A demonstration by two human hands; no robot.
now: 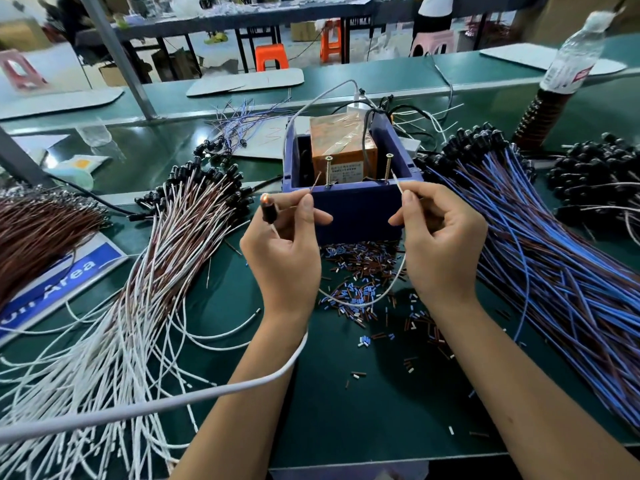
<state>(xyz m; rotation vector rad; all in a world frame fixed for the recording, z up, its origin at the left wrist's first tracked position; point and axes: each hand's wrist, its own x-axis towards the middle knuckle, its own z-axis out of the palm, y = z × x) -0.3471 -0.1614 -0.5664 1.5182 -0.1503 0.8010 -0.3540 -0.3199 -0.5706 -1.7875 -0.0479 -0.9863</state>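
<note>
At the near wall of the blue box (356,209), twelve o'clock from the hands, the left hand (280,251) grips one lamp (267,210) and pinches its brown lead (314,183). The right hand (440,237) pinches its white lead (397,181), each tip at one of two screws (328,171). The lamp glows, so the test looks under way; next, lift both leads clear and lay the lamp with the white-wired pile (156,271) at nine o'clock.

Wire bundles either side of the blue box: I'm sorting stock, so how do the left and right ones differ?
Colour: the left bundle is white and brown wires; the right bundle is blue and brown.
Lay: the left bundle fans out loosely with stray curling strands; the right bundle lies straighter and tighter.
Both end in black lamp heads at the far end and rest on the green table.
</note>
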